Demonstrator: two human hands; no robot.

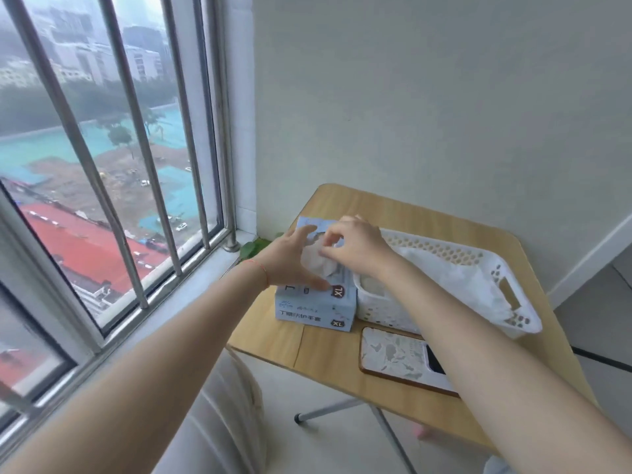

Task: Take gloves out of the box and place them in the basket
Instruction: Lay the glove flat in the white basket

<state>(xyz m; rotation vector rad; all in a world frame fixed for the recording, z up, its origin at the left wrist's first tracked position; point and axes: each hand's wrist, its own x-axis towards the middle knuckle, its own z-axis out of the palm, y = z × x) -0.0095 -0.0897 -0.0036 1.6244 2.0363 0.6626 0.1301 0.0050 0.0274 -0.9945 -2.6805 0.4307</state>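
- Over the box top, our right hand (355, 249) has fingers curled, pinching a white glove (316, 260) at the opening.
- Our left hand (290, 261) is spread wide; thumb presses the glove box (316, 307) near the XL mark.
- Box sits on the table (328, 357), touching the white basket (478, 258) w/ white gloves inside.
- Our right forearm hides part of the basket and part of the phone (393, 354).
- Fingertip contact is too blurry to make out exactly.
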